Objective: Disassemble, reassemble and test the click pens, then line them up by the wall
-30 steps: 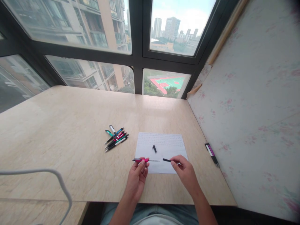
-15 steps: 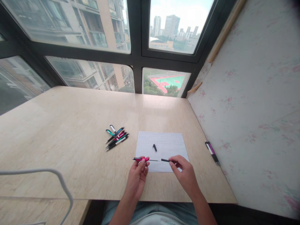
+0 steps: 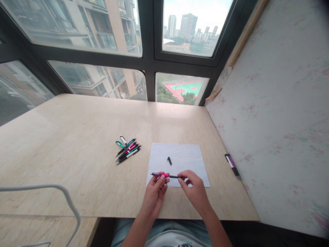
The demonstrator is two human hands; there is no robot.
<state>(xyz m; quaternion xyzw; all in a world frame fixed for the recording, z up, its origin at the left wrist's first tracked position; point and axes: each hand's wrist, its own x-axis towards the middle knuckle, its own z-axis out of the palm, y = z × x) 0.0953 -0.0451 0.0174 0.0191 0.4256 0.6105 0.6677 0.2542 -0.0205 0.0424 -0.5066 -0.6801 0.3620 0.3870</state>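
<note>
Between the fingers of my left hand (image 3: 155,192) lies the pink pen body (image 3: 164,175), its dark clip end pointing left. My right hand (image 3: 194,188) pinches a black pen barrel (image 3: 173,177), whose open end sits at or very near the front of the pink body. The thin refill no longer shows between the two parts. Both hands are over the lower part of a sheet of lined paper (image 3: 180,151) with writing along its top. A small black piece (image 3: 169,160), perhaps a pen cap, rests on the paper just beyond my hands.
Several pens (image 3: 128,151) in mixed colours lie in a loose pile left of the paper. More pens (image 3: 232,165) lie along the wall on the right. A grey cable (image 3: 61,189) arches over the lower left. Windows border the far table edge.
The black barrel has come left over the exposed refill and now meets or nearly meets the pink body. My left hand has shifted slightly right, my right hand left.
</note>
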